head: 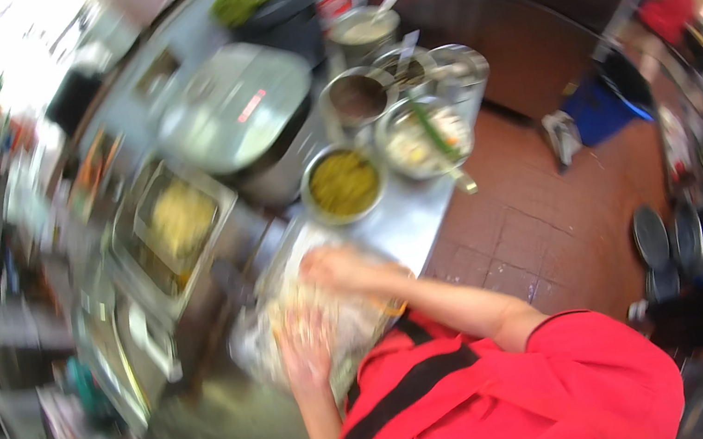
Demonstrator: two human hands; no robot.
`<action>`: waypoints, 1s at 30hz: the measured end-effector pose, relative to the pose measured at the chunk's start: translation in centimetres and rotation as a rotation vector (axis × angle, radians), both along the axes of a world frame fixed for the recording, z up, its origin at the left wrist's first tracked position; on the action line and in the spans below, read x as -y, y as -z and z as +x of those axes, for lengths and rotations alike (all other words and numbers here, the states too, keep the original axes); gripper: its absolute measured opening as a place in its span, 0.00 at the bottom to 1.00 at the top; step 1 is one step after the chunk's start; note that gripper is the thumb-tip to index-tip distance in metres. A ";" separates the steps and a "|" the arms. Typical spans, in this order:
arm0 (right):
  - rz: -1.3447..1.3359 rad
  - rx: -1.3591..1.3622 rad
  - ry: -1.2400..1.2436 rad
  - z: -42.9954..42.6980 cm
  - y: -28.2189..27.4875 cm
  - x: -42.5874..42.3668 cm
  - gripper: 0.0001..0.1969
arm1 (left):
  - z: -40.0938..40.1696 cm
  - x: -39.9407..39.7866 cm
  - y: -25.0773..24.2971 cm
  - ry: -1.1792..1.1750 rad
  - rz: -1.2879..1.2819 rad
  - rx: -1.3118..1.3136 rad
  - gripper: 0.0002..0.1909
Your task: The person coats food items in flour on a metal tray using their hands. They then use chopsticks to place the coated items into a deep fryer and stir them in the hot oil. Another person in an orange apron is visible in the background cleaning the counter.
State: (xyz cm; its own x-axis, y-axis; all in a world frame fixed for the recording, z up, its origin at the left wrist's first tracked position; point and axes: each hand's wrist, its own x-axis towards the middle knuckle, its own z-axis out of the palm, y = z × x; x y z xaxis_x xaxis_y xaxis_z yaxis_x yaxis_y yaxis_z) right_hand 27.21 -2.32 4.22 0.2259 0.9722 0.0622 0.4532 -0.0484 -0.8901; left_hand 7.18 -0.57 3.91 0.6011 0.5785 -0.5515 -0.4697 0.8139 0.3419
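Note:
Before me on the metal counter point(411, 216) lies a clear plastic bag or sheet point(249, 340) with pale, shredded-looking food in or under it; blur hides which. My left hand point(306, 340) rests flat on it, palm down, fingers somewhat apart. Farther up, my right hand point(335, 268) touches the same heap with its fingers curled. Whether those fingers pinch the plastic or the food cannot be told. Just beyond my right hand stands a metal bowl of yellow-green food point(345, 184).
Several metal containers crowd the counter's far end, including a bowl of white pieces point(405, 143) with a green-handled utensil point(430, 124). Left of it are a large pale lid point(237, 109) and a metal pan of yellowish shreds point(181, 214). People in red stand at right, on red tiles point(523, 231).

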 end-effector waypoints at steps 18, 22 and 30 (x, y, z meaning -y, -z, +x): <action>-0.333 -0.641 0.002 -1.3 1.5 1.6 0.21 | -0.2 1.5 -1.8 -0.044 0.188 0.125 0.29; -0.248 -0.721 -0.010 -1.0 1.8 1.0 0.12 | -0.3 1.3 -1.4 -0.060 0.156 0.124 0.30; -0.217 -0.674 0.156 0.4 5.4 0.1 0.08 | 0.7 1.5 -2.2 -0.088 0.187 0.161 0.31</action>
State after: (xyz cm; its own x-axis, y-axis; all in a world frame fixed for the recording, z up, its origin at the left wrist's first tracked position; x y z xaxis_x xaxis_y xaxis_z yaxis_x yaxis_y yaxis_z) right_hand 27.65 -2.43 -1.17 0.2845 0.9001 -0.3300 -0.2168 -0.2749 -0.9367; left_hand 7.86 -2.11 6.06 0.6149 0.7155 -0.3316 -0.5965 0.6971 0.3979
